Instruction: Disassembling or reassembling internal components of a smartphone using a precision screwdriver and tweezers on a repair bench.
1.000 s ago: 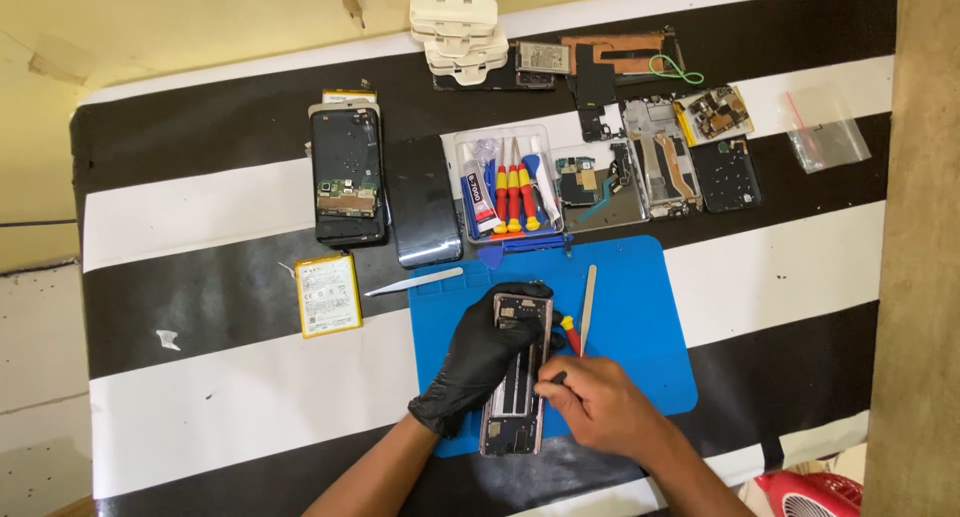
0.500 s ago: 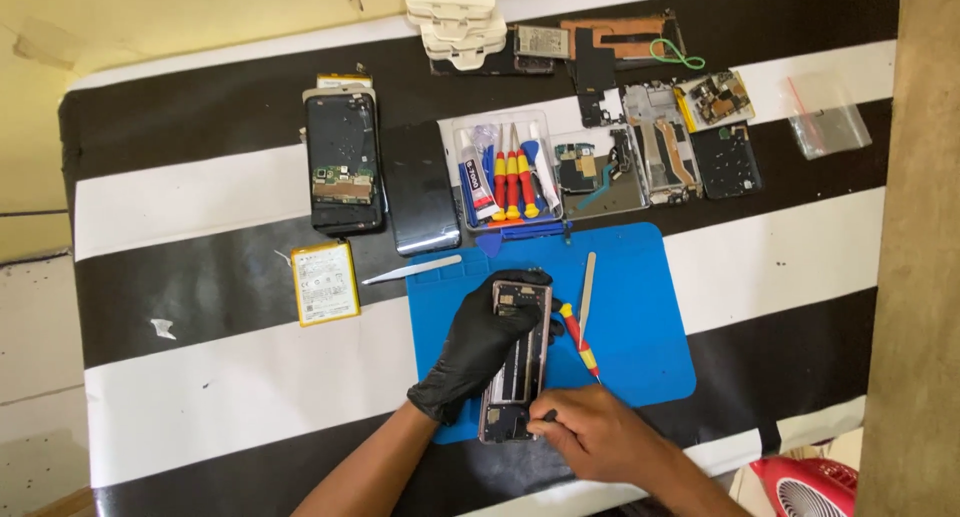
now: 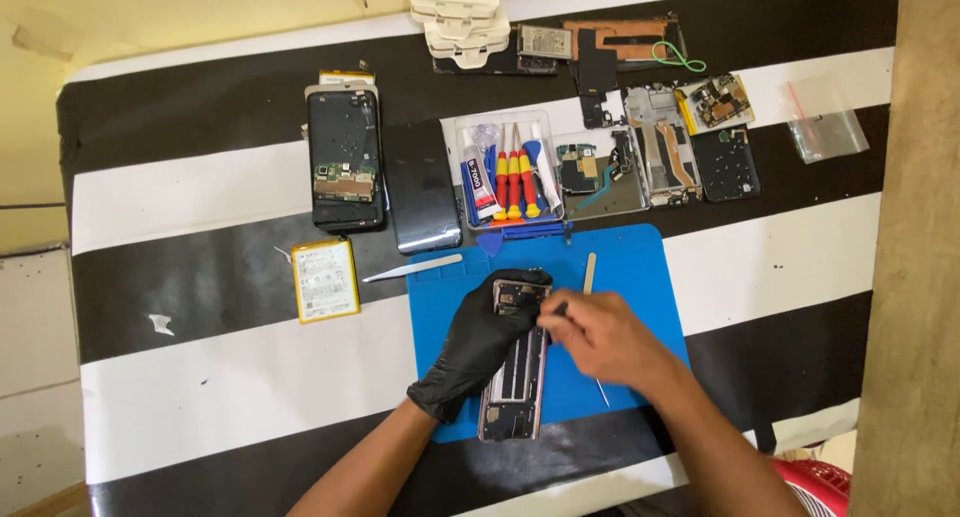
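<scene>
An opened phone (image 3: pixel 514 385) with its back off lies lengthwise on a blue work mat (image 3: pixel 640 267). My left hand (image 3: pixel 478 349), in a black glove, grips the phone's left side and upper end. My bare right hand (image 3: pixel 592 339) is over the phone's upper right, fingers pinched on a small dark tool (image 3: pixel 558 308) whose tip is at the phone's top part. A thin metal shaft (image 3: pixel 601 393) sticks out on the mat from under my right wrist. A pale flat pry stick (image 3: pixel 590 274) lies just beyond my right hand.
Behind the mat stand a clear tray of red-and-yellow screwdrivers (image 3: pixel 510 177), another opened phone (image 3: pixel 345 162), a dark screen panel (image 3: pixel 420 187) and several phone parts (image 3: pixel 660 147). A yellow-edged battery (image 3: pixel 325 280) and a metal blade (image 3: pixel 412 269) lie left. A wooden post (image 3: pixel 920 247) borders the right.
My right hand has moved from the phone's lower end up to its top part. The gloved left hand has stayed on the phone.
</scene>
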